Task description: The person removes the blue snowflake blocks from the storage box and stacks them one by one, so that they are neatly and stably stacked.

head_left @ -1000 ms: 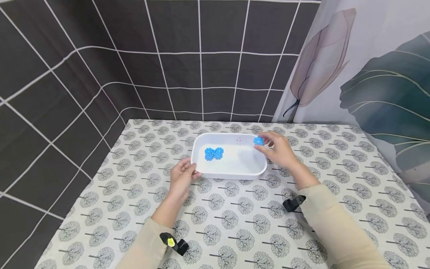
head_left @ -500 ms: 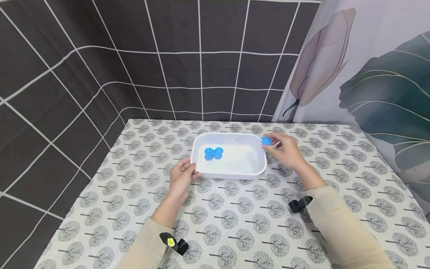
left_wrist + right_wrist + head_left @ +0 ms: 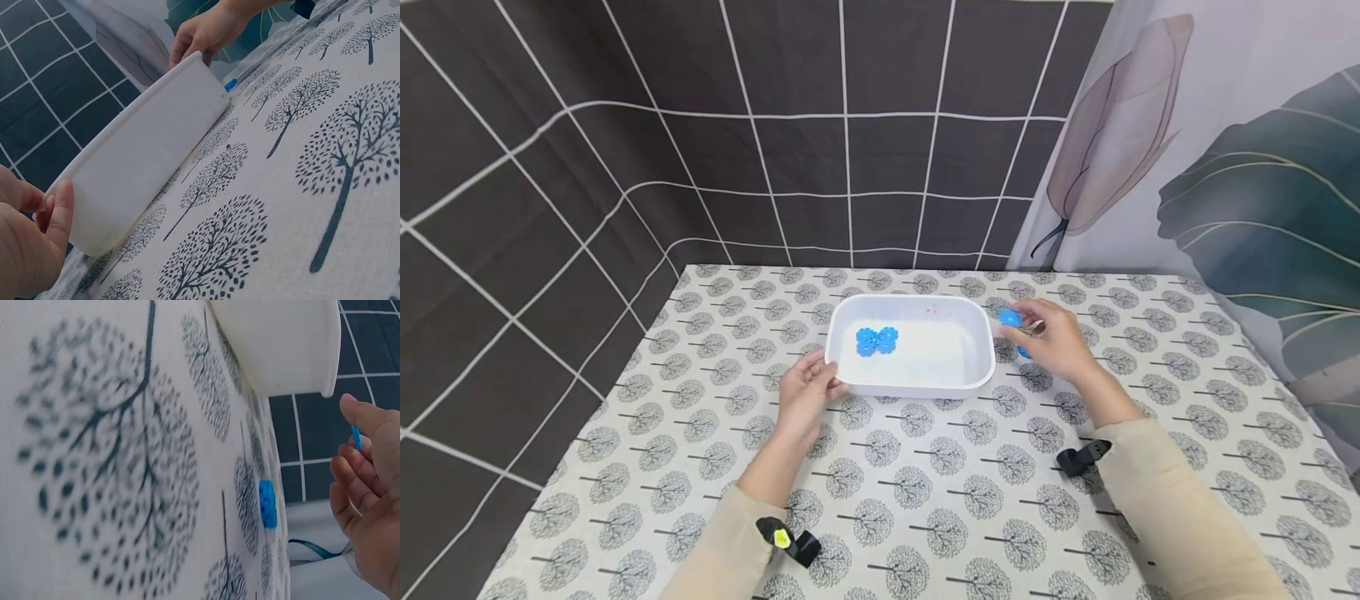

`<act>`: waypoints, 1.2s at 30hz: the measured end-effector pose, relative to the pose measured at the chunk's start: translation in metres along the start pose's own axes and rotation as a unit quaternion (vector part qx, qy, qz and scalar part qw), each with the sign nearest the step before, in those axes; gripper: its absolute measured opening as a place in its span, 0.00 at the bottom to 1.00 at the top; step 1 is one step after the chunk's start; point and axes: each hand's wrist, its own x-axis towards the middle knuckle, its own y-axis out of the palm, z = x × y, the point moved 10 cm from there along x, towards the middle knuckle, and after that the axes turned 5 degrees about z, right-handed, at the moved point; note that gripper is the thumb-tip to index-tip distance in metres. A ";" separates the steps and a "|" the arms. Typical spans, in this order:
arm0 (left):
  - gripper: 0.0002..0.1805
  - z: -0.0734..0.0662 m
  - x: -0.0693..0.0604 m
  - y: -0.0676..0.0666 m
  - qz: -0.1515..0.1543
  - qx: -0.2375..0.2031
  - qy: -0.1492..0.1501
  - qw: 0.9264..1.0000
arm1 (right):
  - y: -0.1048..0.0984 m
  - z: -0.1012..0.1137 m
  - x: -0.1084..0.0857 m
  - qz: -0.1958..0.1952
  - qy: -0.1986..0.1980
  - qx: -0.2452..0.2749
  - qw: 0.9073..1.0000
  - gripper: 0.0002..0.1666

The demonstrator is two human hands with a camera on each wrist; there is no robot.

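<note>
My left hand grips the near left corner of a white plastic tray, the thumb over the rim. Several notched blue snowflake discs lie close together in the tray's left half; whether they are joined I cannot tell. Just beyond the tray's right end, my right hand pinches one blue snowflake disc between thumb and fingers. Below that hand, another blue piece rests on the tablecloth, mostly hidden by the hand in the head view.
A tree-print cloth covers the table. Dark tiled-pattern fabric hangs behind and to the left. A pale curtain with leaf shapes hangs at the right. Black straps sit on both wrists.
My right hand has moved right, from over the tray's right rim to beside it, carrying the disc. A blue piece on the cloth beneath it has come into view. The left hand stays put.
</note>
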 end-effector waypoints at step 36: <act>0.26 0.000 0.002 -0.001 0.002 0.010 -0.008 1.000 | 0.009 -0.048 -0.024 0.096 0.072 -0.056 0.991 0.28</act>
